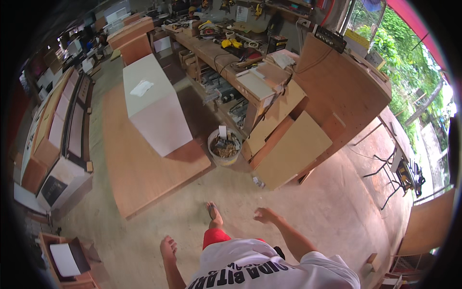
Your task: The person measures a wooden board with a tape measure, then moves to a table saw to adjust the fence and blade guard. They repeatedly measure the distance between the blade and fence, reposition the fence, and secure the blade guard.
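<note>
My left hand (169, 247) hangs at my left side, fingers loosely curved and apart, holding nothing. My right hand (263, 215) is out to my right over the bare concrete, loosely open and touching nothing. Ahead of me stands a bucket (224, 157) of scraps. To its right, tan panels (294, 151) lean against a large plywood piece (351, 86). To its left, a long white box (154, 115) sits on a wide plywood sheet (122, 168) on the floor. My sandalled foot shows below the bucket.
A cluttered workbench (192, 43) runs along the back. Cabinets (53, 139) line the left, with a wooden box (67, 257) at lower left. At right are a stand with a tool (406, 176), a plywood board (426, 226) and a bright opening with greenery (409, 58).
</note>
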Motion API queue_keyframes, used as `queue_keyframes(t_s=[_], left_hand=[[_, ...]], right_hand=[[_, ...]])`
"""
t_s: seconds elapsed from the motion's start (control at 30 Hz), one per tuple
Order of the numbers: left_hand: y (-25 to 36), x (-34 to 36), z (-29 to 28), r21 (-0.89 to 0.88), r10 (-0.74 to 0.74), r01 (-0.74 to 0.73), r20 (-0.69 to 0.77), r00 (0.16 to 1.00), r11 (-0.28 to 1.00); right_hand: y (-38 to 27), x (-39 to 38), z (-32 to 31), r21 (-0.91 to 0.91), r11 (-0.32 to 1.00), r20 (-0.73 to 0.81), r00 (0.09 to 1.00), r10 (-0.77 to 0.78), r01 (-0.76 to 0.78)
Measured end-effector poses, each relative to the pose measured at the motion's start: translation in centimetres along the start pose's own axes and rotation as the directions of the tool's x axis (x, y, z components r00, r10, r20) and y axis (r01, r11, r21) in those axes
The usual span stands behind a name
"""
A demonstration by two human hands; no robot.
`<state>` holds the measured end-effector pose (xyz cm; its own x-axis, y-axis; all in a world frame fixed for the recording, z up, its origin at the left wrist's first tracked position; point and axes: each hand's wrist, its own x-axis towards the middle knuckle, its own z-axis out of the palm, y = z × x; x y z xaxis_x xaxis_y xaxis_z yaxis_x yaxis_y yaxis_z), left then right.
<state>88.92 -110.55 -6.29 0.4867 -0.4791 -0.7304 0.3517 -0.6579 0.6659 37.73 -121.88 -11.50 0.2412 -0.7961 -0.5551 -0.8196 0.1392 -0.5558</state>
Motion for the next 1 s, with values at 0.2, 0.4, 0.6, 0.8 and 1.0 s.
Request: queue_keyframes(t_s=[0.2,0.4,0.6,0.8,1.0], left_hand=[[11.2,8.5,13.5,0.27,0.193,-0.277,0.299,0.934,0.922],[27.7,13.5,23.7,0.418,0.296,-0.759,0.741,0.603,0.5],[31.5,22.8,27.0,0.518,0.4,-0.782,0.672,0.623,0.348],[29.8,25.0,30.7,0.536,0.277,-0.739,0.699,0.66,0.407],[28.3,17.4,40.8,0.624,-0.173,-0.767,0.78,0.601,0.152]], right_hand=[[5.3,-1.3,-0.5,0.336,0.764,-0.034,0.804,0.593,-0.55],[0.4,-3.0,-0.5,0.65,0.493,0.037,0.673,0.739,-0.578],[0.3,-2.5,2.9,0.77,0.456,-0.037,0.682,0.73,-0.446],[-1.5,-2.6,3.5,0.757,0.274,0.131,0.549,0.826,-0.593],[0.0,-2.6,-0.6,0.911,-0.064,0.27,0.47,0.84,-0.408]])
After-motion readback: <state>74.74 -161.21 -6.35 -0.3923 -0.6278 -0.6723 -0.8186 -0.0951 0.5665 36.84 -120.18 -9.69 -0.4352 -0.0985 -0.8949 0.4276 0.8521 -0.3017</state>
